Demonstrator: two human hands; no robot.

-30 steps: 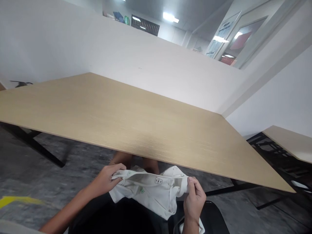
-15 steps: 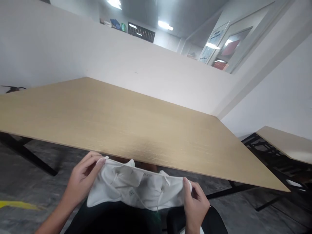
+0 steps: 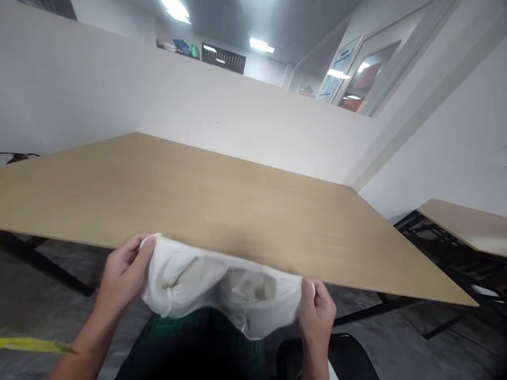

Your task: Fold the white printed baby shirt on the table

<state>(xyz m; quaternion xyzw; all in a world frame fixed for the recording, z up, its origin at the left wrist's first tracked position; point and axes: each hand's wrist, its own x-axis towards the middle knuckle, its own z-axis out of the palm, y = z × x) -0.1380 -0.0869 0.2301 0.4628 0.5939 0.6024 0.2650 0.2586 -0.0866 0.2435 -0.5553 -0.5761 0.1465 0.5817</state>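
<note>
A white cloth (image 3: pixel 273 311) with a stretched upper edge and gathered, puckered folds hangs between my hands, blurred by motion. What kind of cloth article it is, I cannot tell. My left hand (image 3: pixel 124 272) pinches its upper left corner between thumb and fingers. On the other side, my right hand (image 3: pixel 318 311) grips the upper right corner. The cloth's top edge is pulled nearly straight and overlaps the front edge of the wooden table (image 3: pixel 237 195) in view. Its lower part sags above my lap.
Behind the table rises a white partition wall (image 3: pixel 222 105). A black chair (image 3: pixel 350 353) stands at the lower right, close to my right forearm. Another table (image 3: pixel 459 221) is at the far right. Yellow floor tape (image 3: pixel 31 344) shows at the lower left.
Both hands have risen slightly and shifted left with the cloth. The cloth has swung and opened out, its inner folds now facing me. Both grips stay on the corners.
</note>
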